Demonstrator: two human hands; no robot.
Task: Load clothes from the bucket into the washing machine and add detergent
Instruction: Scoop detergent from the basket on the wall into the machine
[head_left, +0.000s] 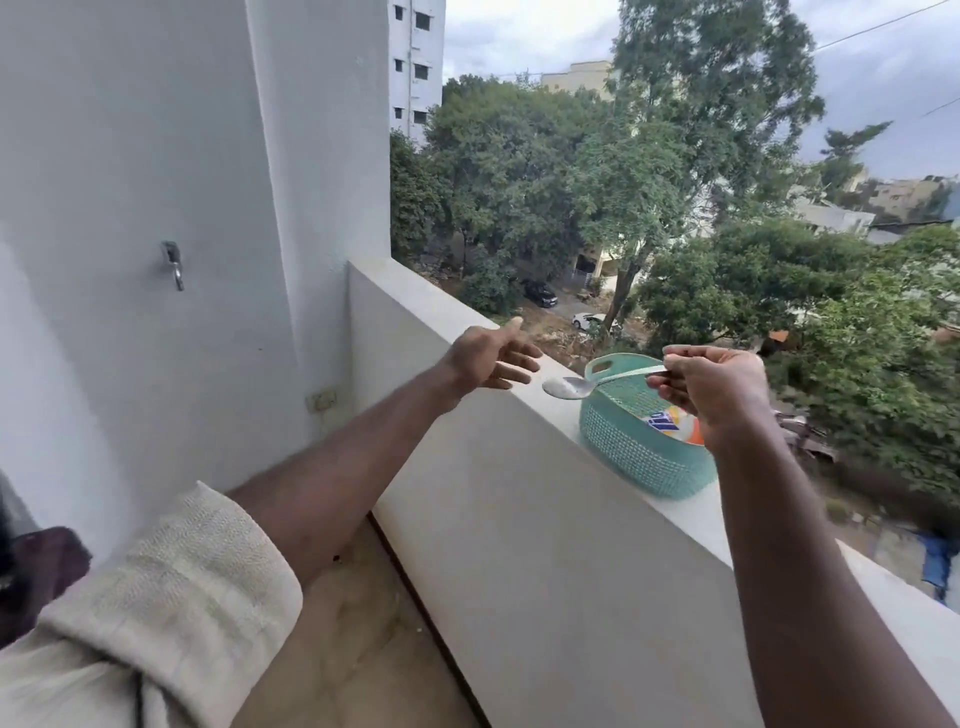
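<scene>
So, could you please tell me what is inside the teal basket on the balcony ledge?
Inside the teal basket lies a detergent packet with orange, white and blue print. The right hand, holding a spoon, covers part of it, and the basket's wall hides anything deeper.

Teal basket (631, 452) on balcony ledge (519, 415)

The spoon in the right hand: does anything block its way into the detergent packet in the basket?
Nothing visible does. The right hand holds the spoon over the basket's open top, with the detergent packet partly hidden behind that hand.
</scene>
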